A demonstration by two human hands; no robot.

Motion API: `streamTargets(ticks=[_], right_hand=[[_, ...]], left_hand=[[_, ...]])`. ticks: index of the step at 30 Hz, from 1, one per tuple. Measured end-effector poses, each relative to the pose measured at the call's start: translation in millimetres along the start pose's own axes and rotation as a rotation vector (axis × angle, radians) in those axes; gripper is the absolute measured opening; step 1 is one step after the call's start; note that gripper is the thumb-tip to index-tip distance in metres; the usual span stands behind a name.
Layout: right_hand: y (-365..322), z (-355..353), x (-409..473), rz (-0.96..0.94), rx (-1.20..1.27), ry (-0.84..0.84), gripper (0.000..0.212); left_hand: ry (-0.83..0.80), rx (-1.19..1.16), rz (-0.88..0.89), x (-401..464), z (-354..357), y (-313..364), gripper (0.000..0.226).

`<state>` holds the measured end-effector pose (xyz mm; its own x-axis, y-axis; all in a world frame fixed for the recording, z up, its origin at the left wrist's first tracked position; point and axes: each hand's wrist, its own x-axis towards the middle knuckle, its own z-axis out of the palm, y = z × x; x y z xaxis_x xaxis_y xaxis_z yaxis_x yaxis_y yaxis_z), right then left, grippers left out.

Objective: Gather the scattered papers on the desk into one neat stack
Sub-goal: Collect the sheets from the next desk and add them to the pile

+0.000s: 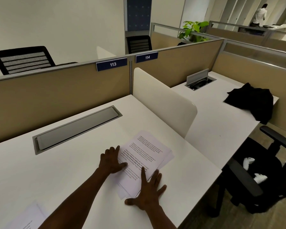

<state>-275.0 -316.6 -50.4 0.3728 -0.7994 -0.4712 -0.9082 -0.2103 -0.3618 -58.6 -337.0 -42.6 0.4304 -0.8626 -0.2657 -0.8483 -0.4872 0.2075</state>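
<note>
Partly cut off: sheet (26, 218) at desk (73, 171) near edge, text unreadable | our left hand (113, 160) flat, fingers spread, on pile (144, 161) left edge | our right hand (147, 194) splayed flat on its near corner | pile loosely fanned, right of centre.

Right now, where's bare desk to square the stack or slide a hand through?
Free: the wide patch left of the left hand, between the closed cable tray and the loose sheet at the near-left edge; also the strip between the pile and the white divider. Crowded: the near-right edge, where the right hand presses the fanned sheets.
</note>
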Motion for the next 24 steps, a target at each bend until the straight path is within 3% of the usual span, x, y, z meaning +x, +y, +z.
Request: streamTargets(ticks=[6,11,16,19,24], right_hand=[[-1.7,-0.5,4.3,0.021,-0.049,-0.03,0.143],[0.7,3.2,5.7,0.027,-0.045,-0.02,0.143],[1.5,3.8,7.5,0.027,-0.042,-0.012,0.143],[1.7,2.7,6.4,0.018,-0.034,0.001,0.143],[1.2,0.1,1.7,-0.013,0.013,-0.023,0.147]], left_hand=[[-0.047,-0.182,-0.1,9.2,-3.3,3.9,0.101],[-0.04,-0.484,-0.087,9.0,-13.9,11.1,0.076],[-0.138,-0.826,-0.081,0.1,-25.9,14.7,0.052],[-0.131,-0.854,0.007,-7.7,-28.8,11.3,0.054],[0.073,-0.738,0.163,-49.7,-43.4,12.9,0.057]])
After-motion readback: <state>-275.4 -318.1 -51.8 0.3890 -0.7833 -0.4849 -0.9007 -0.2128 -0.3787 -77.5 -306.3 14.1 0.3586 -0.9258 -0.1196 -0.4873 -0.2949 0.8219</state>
